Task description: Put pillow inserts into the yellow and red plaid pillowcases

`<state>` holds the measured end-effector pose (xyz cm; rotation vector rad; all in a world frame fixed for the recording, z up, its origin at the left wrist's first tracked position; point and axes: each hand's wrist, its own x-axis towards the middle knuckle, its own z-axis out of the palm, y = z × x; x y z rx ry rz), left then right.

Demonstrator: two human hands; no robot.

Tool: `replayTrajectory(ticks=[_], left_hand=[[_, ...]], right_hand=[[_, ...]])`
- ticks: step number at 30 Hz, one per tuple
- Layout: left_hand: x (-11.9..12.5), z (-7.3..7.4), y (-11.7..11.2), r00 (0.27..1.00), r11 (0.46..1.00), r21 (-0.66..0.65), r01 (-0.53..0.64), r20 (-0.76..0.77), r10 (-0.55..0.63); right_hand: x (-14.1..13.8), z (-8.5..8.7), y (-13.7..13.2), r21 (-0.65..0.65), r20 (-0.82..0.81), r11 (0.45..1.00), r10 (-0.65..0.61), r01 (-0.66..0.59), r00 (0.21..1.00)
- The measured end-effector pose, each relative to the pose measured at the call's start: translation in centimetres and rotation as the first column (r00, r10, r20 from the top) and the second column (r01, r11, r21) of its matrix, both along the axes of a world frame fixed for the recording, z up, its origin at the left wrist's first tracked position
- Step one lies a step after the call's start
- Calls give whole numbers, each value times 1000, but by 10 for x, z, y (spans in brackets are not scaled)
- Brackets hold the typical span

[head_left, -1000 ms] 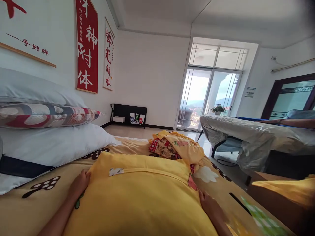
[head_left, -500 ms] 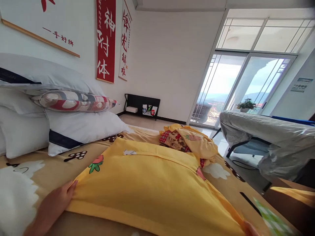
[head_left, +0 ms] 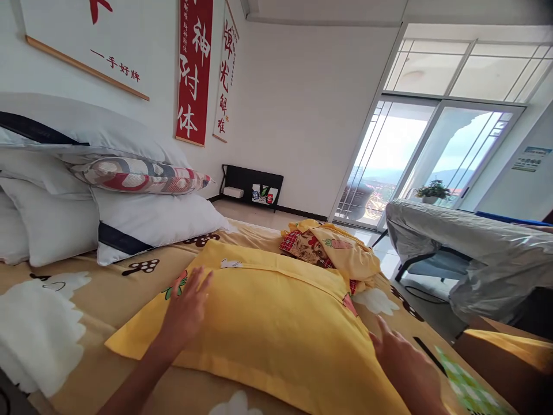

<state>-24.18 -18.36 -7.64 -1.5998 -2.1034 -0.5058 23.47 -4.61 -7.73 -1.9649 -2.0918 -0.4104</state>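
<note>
A yellow pillow (head_left: 276, 323) with carrot prints lies flat on the bed, its near edge toward me and a seam running across its far part. Over its left side is my left hand (head_left: 190, 302), fingers spread and holding nothing. My right hand (head_left: 400, 354) is at the pillow's right edge, fingers apart and thumb close to the cloth; whether it touches is hard to tell. Just beyond the pillow lies a heap of yellow pillowcases (head_left: 345, 248) with a red plaid, brown patterned cushion (head_left: 305, 248) partly under it.
White pillows (head_left: 164, 225) and a patchwork cushion (head_left: 147, 174) are stacked at the left on the printed bedsheet (head_left: 108, 300). A plastic-covered table (head_left: 475, 236) and a chair stand at the right, by a cardboard box (head_left: 488, 369). A black shelf (head_left: 250, 184) is against the far wall.
Both hands have let go of the pillow's near corners. The left moved up and right over the pillow; the right moved up along its right side. The view shifted slightly.
</note>
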Motion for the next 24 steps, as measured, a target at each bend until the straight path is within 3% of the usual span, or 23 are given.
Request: replayTrajectory(ticks=[3,5,8,11,14,16,18,20,24], left_hand=[[69,37,73,962,964,-6,266,61,-265],[101,36,104,942,949,6,316,118,-315],[129,-3,118,914,923,-22,384,154,-376],[135,-45,110,897,899,-73,433,130,-421],[115,-50,97,901,897,-109,427,138,-412],[84,-43,85,924,924,-118,363,171,-341],[41,-43,63,953,962,-135,236,227,-202],[-7,-56,29,953,966,-210,148,293,-83],[-78,-102,-50,941,936,-350,-32,306,146]], right_hand=[[-112,43,-5,126,-29,964,241,-235,970],[-166,42,-6,171,-52,930,339,-326,939],[-205,1,-4,21,-103,928,371,-371,923],[-210,-41,0,-124,-125,905,392,-407,911],[-189,-47,4,-118,-105,912,382,-393,918],[-156,-43,6,-110,-88,937,323,-332,942],[-109,-51,4,-112,-88,968,217,-226,972],[-53,-74,-6,-132,-101,983,117,-130,988],[44,-137,-43,-84,-119,990,101,-112,988]])
